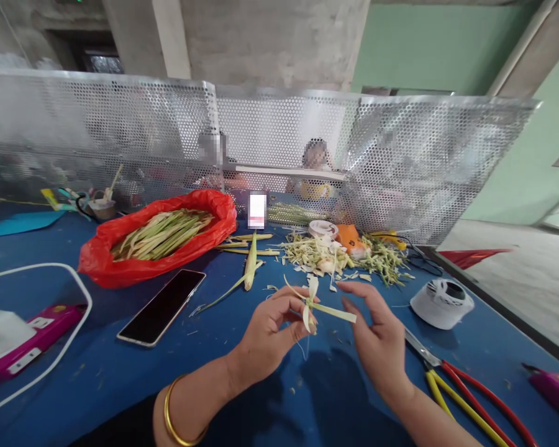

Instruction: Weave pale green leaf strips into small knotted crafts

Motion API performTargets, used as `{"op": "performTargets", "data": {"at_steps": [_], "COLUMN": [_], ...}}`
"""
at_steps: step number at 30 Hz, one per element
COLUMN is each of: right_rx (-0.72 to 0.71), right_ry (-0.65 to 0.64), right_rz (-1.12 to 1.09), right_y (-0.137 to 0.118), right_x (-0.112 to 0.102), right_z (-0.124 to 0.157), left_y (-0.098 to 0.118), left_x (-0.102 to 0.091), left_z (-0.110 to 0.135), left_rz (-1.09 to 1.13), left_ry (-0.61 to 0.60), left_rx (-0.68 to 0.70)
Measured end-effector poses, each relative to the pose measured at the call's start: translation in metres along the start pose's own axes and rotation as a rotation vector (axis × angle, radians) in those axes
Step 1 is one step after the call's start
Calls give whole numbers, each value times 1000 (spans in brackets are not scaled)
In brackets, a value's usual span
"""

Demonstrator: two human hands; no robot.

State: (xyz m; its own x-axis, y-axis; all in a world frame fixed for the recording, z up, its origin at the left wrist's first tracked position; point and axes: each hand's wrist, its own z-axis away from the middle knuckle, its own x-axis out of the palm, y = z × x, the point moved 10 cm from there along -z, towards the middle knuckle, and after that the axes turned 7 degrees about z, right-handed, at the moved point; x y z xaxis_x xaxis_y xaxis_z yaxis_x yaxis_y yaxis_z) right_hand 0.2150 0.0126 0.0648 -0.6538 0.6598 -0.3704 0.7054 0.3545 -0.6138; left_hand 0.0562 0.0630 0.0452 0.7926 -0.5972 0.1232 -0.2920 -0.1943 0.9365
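My left hand (279,320) pinches a small piece of folded pale leaf strips (309,304) between thumb and fingers. Its strips stick out like petals, with a longer one reaching right. A thin thread seems to hang below it. Just to the right, my right hand (379,332) has thumb and forefinger apart, close to the long strip's end; whether they touch I cannot tell. Beyond the hands lies a pile of leaf trimmings (307,254). A pale green folded leaf shoot (250,264) rests farther left. Scissors with red and yellow handles (440,366) lie beside my right wrist.
A red plastic bag (95,264) of long leaves (163,233) and a phone (163,307) are on the left, near a purple power strip (32,338) with a white cable. A white thread spool (441,304) stands right. A perforated metal screen (279,124) backs the blue table; people sit behind.
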Motion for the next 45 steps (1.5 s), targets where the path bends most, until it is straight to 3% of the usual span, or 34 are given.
{"op": "performTargets", "data": {"at_steps": [2,4,8,13,23,27,31,33,37,41,45], "right_rx": [-14,-131,-453,-644,-665,-525,-55,116,344,440,403], "right_ry": [126,132,-71,-180,-241,-321,-184,-110,-174,-293,-284], "right_rz": [-23,-13,180,339,315,163,-198,-274,-371,-459,-474], "right_y": [-6,-24,-61,-75,-79,-69,-25,-3,21,21,13], "right_x": [-21,-30,-14,4,11,10,-9,-12,6,23,21], "right_z": [-1,0,11,22,25,20,-1,-5,-3,3,1], "left_y": [-1,-1,3,11,6,3,-2,-6,-12,-18,-26], "left_x": [0,1,7,12,13,13,17,19,24,28,31], "left_z": [0,1,3,4,4,3,2,1,1,3,6], "left_rz": [-40,-100,-232,-275,-293,-216,-10,96,279,349,431], "left_ry": [-3,-19,-70,-98,-115,-126,-137,-142,-191,-244,-290], "left_rx": [-6,-4,43,155,150,115,6,-67,-166,-225,-282]}}
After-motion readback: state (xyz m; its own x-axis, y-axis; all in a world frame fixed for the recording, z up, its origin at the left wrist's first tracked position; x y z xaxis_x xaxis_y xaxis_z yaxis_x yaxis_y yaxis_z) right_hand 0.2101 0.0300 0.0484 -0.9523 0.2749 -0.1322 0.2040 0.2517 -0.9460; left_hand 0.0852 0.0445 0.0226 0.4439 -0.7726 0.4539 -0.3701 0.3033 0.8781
